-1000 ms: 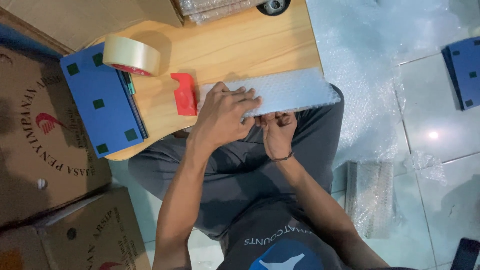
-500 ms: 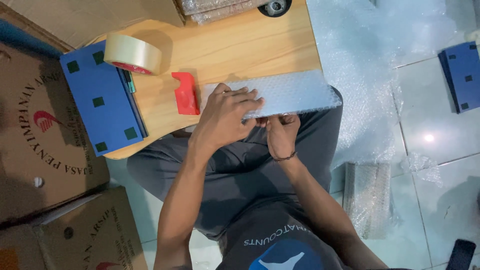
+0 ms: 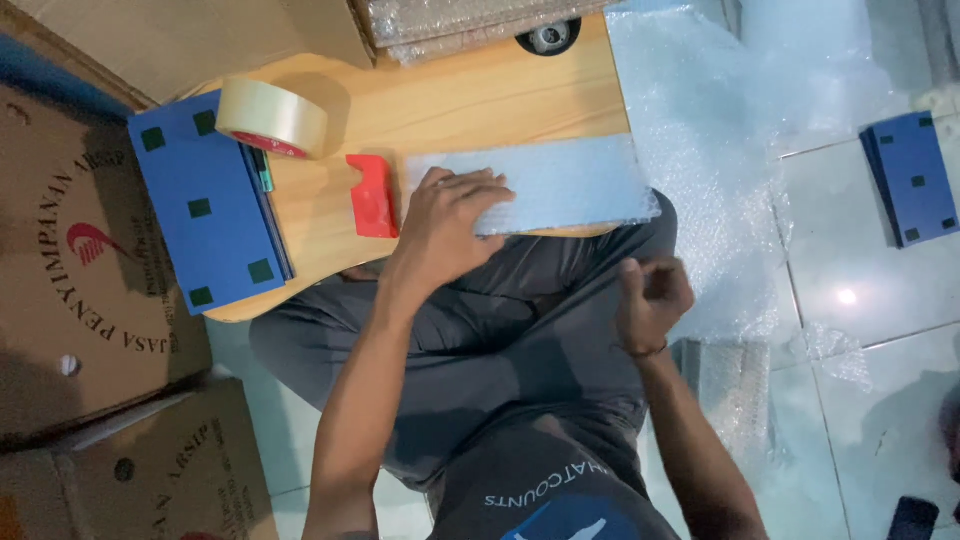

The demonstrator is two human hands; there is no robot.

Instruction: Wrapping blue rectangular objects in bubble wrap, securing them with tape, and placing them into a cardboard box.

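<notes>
We press our left hand [image 3: 450, 215] flat, fingers spread, on the bubble-wrapped parcel [image 3: 560, 185] on the table [image 3: 480, 100]. Our right hand [image 3: 652, 295], at five o'clock of it, is loosely curled, holding nothing visible. We should keep the wrap taut.

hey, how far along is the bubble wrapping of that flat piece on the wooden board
Done: the flat piece on the wooden board is already covered in bubble wrap. In hand: the left hand presses its left end flat, while the right hand is off it, above the lap. Left: no tape shows on the wrap; the tape roll and red cutter lie untouched, and the blue stack sits unwrapped.
</notes>
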